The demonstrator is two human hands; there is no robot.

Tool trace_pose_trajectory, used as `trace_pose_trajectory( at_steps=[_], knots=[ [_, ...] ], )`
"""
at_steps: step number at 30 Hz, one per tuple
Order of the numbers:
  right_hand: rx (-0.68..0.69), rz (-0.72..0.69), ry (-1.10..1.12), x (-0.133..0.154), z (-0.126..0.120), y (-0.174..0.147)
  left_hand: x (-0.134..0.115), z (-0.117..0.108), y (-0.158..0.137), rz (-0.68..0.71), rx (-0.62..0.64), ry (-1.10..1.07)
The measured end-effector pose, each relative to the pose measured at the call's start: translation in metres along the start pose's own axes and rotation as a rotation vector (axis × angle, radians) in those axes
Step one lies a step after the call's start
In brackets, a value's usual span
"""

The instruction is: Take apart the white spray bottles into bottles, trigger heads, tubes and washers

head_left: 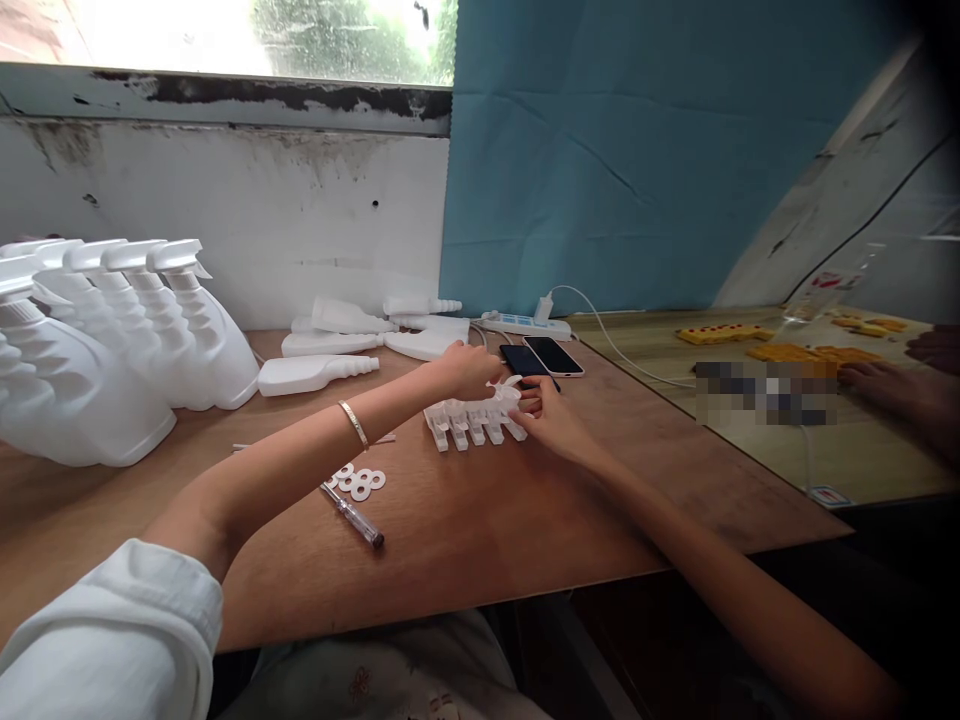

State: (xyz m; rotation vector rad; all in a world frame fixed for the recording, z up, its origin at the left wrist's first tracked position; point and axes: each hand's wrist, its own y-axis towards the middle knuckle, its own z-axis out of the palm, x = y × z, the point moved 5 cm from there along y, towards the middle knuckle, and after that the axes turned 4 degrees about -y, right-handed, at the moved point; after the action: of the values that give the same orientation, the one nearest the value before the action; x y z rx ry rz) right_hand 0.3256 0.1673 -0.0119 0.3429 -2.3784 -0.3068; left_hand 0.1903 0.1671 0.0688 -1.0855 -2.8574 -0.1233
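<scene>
A row of several white plastic spray heads (469, 432) lies near the middle of the brown table. Over the back of this row, my left hand (465, 368) is curled, its fingertips pressed on a white spray head at the right end. My right hand (555, 420) reaches in from the right, with thumb and fingers pinching the same end piece. Fingers partly cover that piece. Below my left forearm are several white washers (361, 483) and a screwdriver with a clear handle (361, 524).
White spray bottles (217, 340) stand at left; bottles without heads (319, 375) lie by the wall. Two phones (553, 356) and a power strip (517, 324) are behind my hands. At right, another person's hand (874, 385) is near yellow parts (787, 353) on a second table.
</scene>
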Motion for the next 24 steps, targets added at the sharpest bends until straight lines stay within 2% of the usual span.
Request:
trace_pose_trajectory(
  at_steps=[3, 5, 8, 11, 12, 14, 18, 20, 22, 24],
  knots=[
    [-0.023, 0.040, -0.017, -0.001, -0.003, 0.001, 0.010, -0.011, -0.009, -0.018, -0.069, -0.002],
    [-0.097, 0.053, -0.018, 0.003, -0.010, -0.001, 0.020, -0.020, -0.022, -0.038, -0.113, -0.018],
    [-0.311, -0.004, -0.014, 0.021, -0.027, -0.011, 0.040, -0.031, -0.052, -0.106, -0.177, -0.083],
    [-0.515, -0.135, -0.032, 0.049, -0.038, -0.028, 0.068, -0.036, -0.093, -0.261, -0.278, -0.145],
    [-0.565, -0.210, -0.051, 0.061, -0.038, -0.035, 0.078, -0.035, -0.109, -0.323, -0.321, -0.159],
    [-0.580, -0.442, -0.070, 0.089, -0.030, -0.051, 0.100, -0.033, -0.144, -0.453, -0.425, -0.155],
    [-0.401, -1.136, -0.017, 0.146, 0.009, -0.097, 0.142, -0.034, -0.221, -0.707, -0.716, 0.089],
    [-0.339, -1.411, -0.048, 0.165, 0.031, -0.120, 0.160, -0.036, -0.253, -0.842, -0.840, 0.196],
    [-0.294, -1.543, -0.054, 0.177, 0.050, -0.133, 0.178, -0.035, -0.275, -1.003, -0.895, 0.227],
    [-0.258, -1.580, -0.031, 0.185, 0.064, -0.139, 0.195, -0.025, -0.285, -1.169, -0.816, 0.185]
  ],
)
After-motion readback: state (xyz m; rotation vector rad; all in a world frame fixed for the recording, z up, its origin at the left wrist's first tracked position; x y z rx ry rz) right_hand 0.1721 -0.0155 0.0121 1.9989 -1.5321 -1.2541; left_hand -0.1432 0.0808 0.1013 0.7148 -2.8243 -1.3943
